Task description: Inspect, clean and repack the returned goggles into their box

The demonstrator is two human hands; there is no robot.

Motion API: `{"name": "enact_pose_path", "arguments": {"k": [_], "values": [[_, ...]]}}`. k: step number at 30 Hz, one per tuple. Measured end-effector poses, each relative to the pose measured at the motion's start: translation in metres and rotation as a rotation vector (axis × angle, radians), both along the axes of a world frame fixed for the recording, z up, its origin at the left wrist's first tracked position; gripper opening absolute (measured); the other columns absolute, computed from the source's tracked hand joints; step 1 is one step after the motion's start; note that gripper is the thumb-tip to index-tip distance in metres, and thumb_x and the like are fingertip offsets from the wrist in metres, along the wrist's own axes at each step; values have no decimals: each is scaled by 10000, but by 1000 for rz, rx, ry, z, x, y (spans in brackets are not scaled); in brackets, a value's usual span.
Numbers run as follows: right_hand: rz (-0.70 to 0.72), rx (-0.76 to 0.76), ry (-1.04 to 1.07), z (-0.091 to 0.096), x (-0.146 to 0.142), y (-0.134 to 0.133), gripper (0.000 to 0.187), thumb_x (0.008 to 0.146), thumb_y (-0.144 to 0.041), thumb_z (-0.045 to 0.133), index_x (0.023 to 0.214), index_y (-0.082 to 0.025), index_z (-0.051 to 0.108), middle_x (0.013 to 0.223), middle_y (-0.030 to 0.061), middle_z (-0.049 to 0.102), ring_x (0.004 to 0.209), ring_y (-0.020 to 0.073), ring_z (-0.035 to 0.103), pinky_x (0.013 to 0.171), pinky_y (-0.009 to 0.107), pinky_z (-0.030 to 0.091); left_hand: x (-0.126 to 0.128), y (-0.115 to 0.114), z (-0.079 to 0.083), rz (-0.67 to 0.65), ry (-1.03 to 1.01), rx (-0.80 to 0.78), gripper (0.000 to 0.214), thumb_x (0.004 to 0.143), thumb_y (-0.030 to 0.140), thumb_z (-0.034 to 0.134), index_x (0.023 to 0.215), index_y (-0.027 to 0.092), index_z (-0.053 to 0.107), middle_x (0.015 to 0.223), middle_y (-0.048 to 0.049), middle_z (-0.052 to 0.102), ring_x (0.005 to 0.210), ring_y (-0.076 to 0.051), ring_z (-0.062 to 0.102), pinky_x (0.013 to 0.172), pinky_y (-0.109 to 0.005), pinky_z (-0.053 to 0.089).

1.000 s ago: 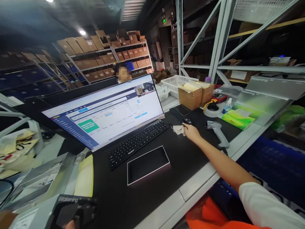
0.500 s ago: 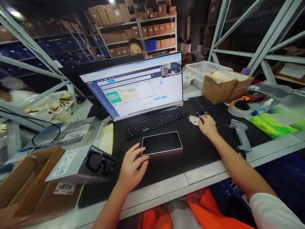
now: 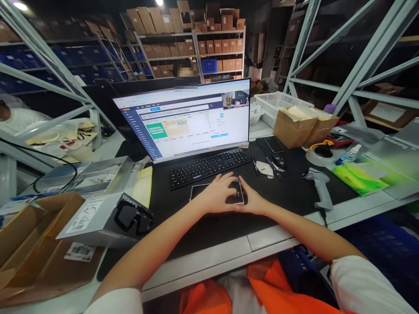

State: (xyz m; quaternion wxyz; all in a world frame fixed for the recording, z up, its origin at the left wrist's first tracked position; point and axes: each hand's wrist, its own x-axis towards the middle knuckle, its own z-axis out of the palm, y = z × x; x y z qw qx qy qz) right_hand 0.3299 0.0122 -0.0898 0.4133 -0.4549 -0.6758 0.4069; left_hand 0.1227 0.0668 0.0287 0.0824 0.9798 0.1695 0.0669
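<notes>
Both my hands rest on a flat black rectangular pad (image 3: 237, 198) with a pale edge, lying on the black desk mat (image 3: 281, 205) just in front of the black keyboard (image 3: 209, 165). My left hand (image 3: 218, 196) lies on it with fingers stretched out and spread. My right hand (image 3: 250, 198) touches the pad's right end, fingers extended. Behind the keyboard stands a lit monitor (image 3: 186, 120) showing a web form.
A black mouse (image 3: 278, 161), a pen and a paper scrap lie right of the keyboard, a grey barcode scanner (image 3: 319, 185) further right. A grey sunglasses box (image 3: 108, 216) and an open cardboard box (image 3: 32, 244) sit at the left. Another person sits behind the monitor.
My right hand left the mouse and came to the pad's right end. My left hand moved up from the mat onto the pad.
</notes>
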Motion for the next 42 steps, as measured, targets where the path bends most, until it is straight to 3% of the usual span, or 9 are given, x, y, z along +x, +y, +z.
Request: {"name": "enact_pose_path", "arguments": {"k": [5,12,14,18,22,28,33,36,42], "values": [[-3,11,31,4,-4,-3,1369,632,-471,893,1632,-283,-23,1550,182,420,1375,337,487,1052,526,484,-34,4,17,89,-174,-148,297,873,485,682,1013,223,698,1407,-134,549,1228,-307,603,1033,-480,506],[-10,8,86,2,-3,-2,1342,658,-449,881,1632,-284,-26,1606,201,339,1441,352,415,1091,543,459,-87,14,-14,438,-1127,-97,443,973,587,488,1207,211,522,1392,-188,559,1304,-288,552,1095,-498,419],[-13,29,105,1,-3,-2,1323,659,-438,884,1635,-285,3,1624,197,309,1475,355,364,1090,538,467,-89,13,-13,465,-1237,-35,477,975,608,471,1252,220,491,1394,-183,553,1310,-272,546,1100,-478,415],[-24,35,97,2,-2,-2,1302,660,-421,887,1636,-291,34,1636,188,292,1469,356,378,1093,535,472,-78,8,-2,317,-1066,51,466,930,607,564,1209,236,526,1363,-160,563,1278,-282,555,1049,-487,456],[-25,35,12,5,3,-1,1281,665,-424,885,1636,-294,60,1667,160,227,1491,353,341,1179,552,368,-65,5,-8,165,-822,62,429,903,509,657,1216,233,556,1359,-160,556,1251,-299,567,1036,-526,467],[1,54,18,5,10,3,1264,645,-484,892,1632,-268,133,1664,169,228,1507,360,301,1205,561,302,-57,9,-20,174,-779,64,392,911,489,642,1186,216,586,1344,-170,567,1233,-311,574,1014,-545,481],[-75,219,131,15,8,3,664,738,-506,824,1294,-240,577,1542,161,447,1432,315,433,1153,507,385,-57,13,-19,204,-791,39,422,909,543,625,1166,210,591,1329,-169,569,1226,-306,573,1017,-538,476],[-134,265,139,28,7,1,331,794,-461,786,979,-233,634,1437,140,570,1347,299,529,1133,514,399,-59,14,-19,210,-795,36,444,922,573,584,1178,210,582,1331,-172,558,1224,-309,568,1019,-541,472],[-145,270,171,41,10,-13,160,887,-418,685,864,-260,689,1036,67,762,1135,284,672,1017,497,498,-63,15,-22,316,-845,-6,535,952,656,432,1217,209,563,1349,-175,523,1260,-320,526,1058,-552,438]]}}
